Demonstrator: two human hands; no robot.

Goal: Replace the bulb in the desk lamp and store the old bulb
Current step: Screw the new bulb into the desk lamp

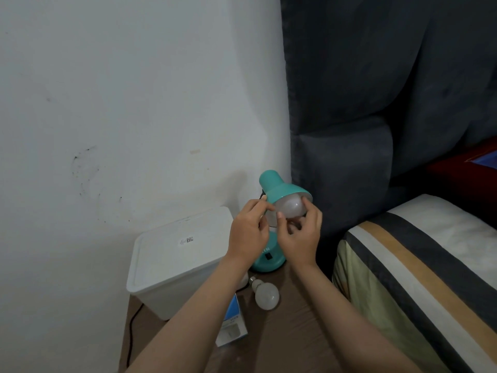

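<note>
A teal desk lamp (277, 185) stands on a wooden bedside table (290, 332), its shade tilted toward me. A white bulb (291, 208) sits in the shade's mouth. My right hand (301, 232) has its fingertips around that bulb from below. My left hand (248, 230) holds the left rim of the shade, thumb and fingers touching it. A second white bulb (265, 293) lies loose on the table in front of the lamp's round base (270, 259). A blue and white bulb box (231, 325) lies beside it, partly under my left forearm.
A white lidded plastic bin (177, 259) stands on the table's left part against the white wall. A dark upholstered headboard (376, 103) and a striped pillow (419, 278) are close on the right. A black cord (131, 327) hangs at the table's left edge.
</note>
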